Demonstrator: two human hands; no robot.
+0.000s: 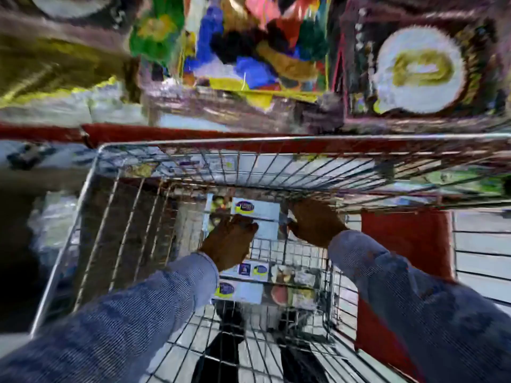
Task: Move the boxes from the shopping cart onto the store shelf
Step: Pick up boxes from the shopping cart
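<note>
A wire shopping cart (91, 189) fills the lower frame. Deep inside it lies a white box (261, 210) with a blue and yellow logo and a fruit picture on its end. My left hand (229, 241) grips that box's near left side, and my right hand (315, 223) holds its right end. Two similar white boxes (249, 281) lie on the cart floor closer to me, below my left wrist. Above the cart's far rim runs the store shelf (193, 132), red-edged and stacked with goods. The whole picture is motion-blurred.
Colourful packages (249, 45) and a dark box with a white round picture (420, 70) stand on the shelf. A red panel (406, 239) sits to the right of the cart. Pale floor tiles show through the wire bottom.
</note>
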